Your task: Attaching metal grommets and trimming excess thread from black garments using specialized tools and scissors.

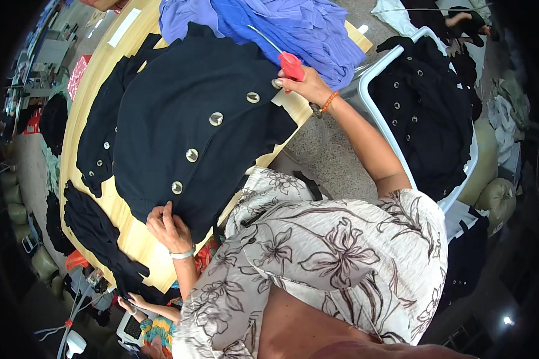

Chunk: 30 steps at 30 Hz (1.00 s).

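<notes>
Clamped on a red-handled tool [291,66] with the right hand [310,87], at the far end of a row of shiny buttons [216,119]. Touching the near end of the black garment [161,107] with the left hand [170,230], fingers bent and close together; can't tell whether pinching cloth or just pressing. Spread across the wood counter [141,242]: that same garment, just beside blue-purple cloth [320,36]. To the right, in a white-rimmed container [363,87]: more black buttoned clothing [425,107]. At lower left, near the counter: a co-worker's hands [138,301].
</notes>
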Tool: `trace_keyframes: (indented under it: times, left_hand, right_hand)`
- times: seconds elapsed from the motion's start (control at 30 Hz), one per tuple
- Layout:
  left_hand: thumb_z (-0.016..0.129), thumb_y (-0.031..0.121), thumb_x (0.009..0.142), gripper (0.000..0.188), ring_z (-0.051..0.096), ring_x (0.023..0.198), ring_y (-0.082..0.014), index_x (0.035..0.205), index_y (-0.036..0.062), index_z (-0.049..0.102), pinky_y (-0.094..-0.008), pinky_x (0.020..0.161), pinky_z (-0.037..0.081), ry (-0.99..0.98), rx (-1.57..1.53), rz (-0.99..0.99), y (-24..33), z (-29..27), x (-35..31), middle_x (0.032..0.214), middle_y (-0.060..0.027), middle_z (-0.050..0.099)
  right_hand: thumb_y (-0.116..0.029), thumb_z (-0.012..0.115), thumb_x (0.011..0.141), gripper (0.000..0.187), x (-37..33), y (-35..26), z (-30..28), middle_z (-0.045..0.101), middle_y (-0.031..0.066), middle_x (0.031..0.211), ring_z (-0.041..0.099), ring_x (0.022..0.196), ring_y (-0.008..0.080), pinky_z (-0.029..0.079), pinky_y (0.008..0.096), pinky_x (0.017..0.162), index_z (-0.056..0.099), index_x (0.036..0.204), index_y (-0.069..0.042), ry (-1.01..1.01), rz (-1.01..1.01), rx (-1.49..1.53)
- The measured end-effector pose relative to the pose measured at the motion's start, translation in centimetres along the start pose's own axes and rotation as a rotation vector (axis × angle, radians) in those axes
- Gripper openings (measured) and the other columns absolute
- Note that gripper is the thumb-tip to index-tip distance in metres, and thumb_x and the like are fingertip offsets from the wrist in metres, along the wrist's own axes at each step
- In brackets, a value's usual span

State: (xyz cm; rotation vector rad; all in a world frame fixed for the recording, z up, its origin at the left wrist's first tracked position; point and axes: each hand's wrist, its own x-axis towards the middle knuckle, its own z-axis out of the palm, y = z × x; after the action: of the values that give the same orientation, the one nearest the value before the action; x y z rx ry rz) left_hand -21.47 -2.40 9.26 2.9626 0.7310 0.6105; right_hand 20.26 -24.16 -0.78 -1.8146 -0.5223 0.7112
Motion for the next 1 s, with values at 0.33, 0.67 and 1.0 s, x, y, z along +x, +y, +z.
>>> trace_keyframes:
  times: [0.33, 0.67, 1.0]
  left_hand:
    - [0.057, -0.009, 0.067, 0.041, 0.055, 0.1, -0.0342, 0.106, 0.002, 0.067, -0.0455, 0.092, 0.043, -0.009, 0.014, -0.012, -1.1, 0.0, -1.4, 0.102, -0.0155, 0.057]
    - [0.057, -0.012, 0.078, 0.055, 0.059, 0.101, -0.0361, 0.131, 0.0035, 0.058, -0.042, 0.09, 0.048, 0.07, -0.123, -0.226, -1.4, 0.3, -5.1, 0.114, -0.0198, 0.06]
    - [0.06, -0.009, 0.08, 0.036, 0.062, 0.092, -0.0338, 0.114, 0.0021, 0.066, -0.0391, 0.081, 0.051, 0.184, -0.266, -0.54, 1.1, 0.6, -11.3, 0.1, -0.0161, 0.063]
  right_hand:
    - [-0.011, 0.078, 0.08, 0.031, 1.3, -2.6, -4.8, 0.068, 0.0023, 0.093, 0.062, 0.087, 0.0111, 0.05, 0.028, 0.083, 0.067, 0.108, -0.003, 0.144, -0.274, -0.071]
    - [-0.017, 0.065, 0.095, 0.031, -1.2, -0.9, -6.0, 0.068, 0.0046, 0.101, 0.063, 0.091, 0.0118, 0.051, 0.028, 0.081, 0.064, 0.12, 0.001, 0.07, -0.205, -0.215]
    - [-0.019, 0.061, 0.098, 0.027, -5.2, -8.4, -1.0, 0.064, 0.0027, 0.088, 0.059, 0.083, 0.0102, 0.048, 0.027, 0.079, 0.062, 0.114, 0.002, -0.276, -0.25, -0.306]
